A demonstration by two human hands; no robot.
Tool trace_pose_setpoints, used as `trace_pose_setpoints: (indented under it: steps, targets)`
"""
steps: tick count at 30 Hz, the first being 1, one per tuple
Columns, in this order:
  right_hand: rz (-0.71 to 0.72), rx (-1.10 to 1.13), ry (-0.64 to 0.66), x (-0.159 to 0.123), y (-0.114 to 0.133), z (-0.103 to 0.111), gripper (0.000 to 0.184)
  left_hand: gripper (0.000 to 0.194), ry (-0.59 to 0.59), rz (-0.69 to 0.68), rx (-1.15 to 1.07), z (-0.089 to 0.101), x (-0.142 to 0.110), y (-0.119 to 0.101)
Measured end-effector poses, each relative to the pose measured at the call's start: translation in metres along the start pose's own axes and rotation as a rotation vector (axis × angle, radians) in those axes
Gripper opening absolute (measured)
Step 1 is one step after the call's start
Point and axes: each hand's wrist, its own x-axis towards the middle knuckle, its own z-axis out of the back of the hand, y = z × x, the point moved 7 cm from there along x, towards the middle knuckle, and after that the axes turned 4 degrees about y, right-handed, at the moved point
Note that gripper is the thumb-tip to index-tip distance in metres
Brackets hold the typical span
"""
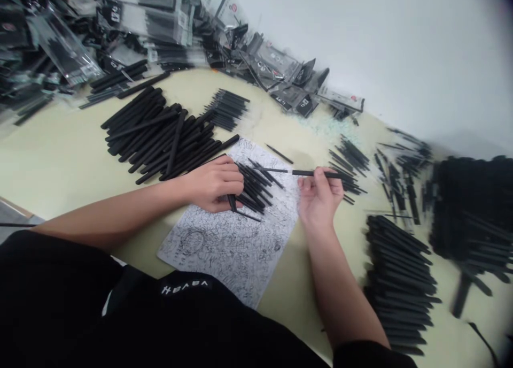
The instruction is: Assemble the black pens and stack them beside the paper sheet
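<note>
My right hand (320, 194) grips a slim black pen (304, 173) between thumb and fingers. A thin dark rod with a pale section extends from its left end, over the scribbled paper. My left hand (214, 183) is closed on a black pen-like stick (232, 202), its fingers hiding most of it; a thin dark point shows below. Between my hands, a bunch of thin black sticks (254, 189) lies on the sheet of paper (232, 255), which is covered in dense pen scribbles.
Thick black tubes (160, 135) are heaped at left, with thin black sticks (228, 108) behind. Clear packets (160, 17) pile along the back. More black tubes (401, 288) lie in a stack at right, near a large dark bundle (473, 202). Slim pieces (352, 154) are scattered at back right.
</note>
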Motion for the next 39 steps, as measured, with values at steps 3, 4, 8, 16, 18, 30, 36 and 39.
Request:
trace_pose_setpoints:
  steps: [3, 4, 8, 16, 18, 30, 36, 39]
  targets:
    - [-0.008, 0.029, -0.033, 0.000, 0.000, 0.002, 0.020, 0.030, 0.005, -0.004, 0.006, -0.002, 0.000, 0.000]
    - [-0.013, 0.045, -0.051, 0.001, -0.001, 0.003, 0.021, 0.031, 0.001, -0.009, 0.014, -0.002, 0.000, 0.000]
    - [-0.019, 0.098, -0.090, 0.002, -0.001, 0.007, 0.023, 0.029, -0.022, -0.033, 0.050, -0.003, -0.001, -0.001]
    - [-0.019, 0.173, -0.105, 0.003, 0.000, 0.010, 0.022, 0.024, -0.035, -0.064, 0.056, -0.001, -0.001, -0.003]
    - [-0.020, 0.194, -0.123, 0.003, 0.000, 0.012, 0.023, 0.021, -0.055, -0.094, 0.041, 0.001, -0.002, -0.006]
    - [0.016, 0.108, -0.095, 0.003, 0.003, 0.009, 0.024, 0.014, -0.012, -0.115, -0.054, -0.003, -0.005, -0.005]
    - [-0.031, 0.127, -0.096, 0.004, -0.001, 0.010, 0.023, 0.016, 0.002, -0.109, -0.095, -0.002, -0.005, -0.005]
    - [-0.070, 0.146, -0.119, 0.005, -0.004, 0.013, 0.023, 0.017, 0.024, -0.076, -0.139, -0.004, -0.005, -0.003]
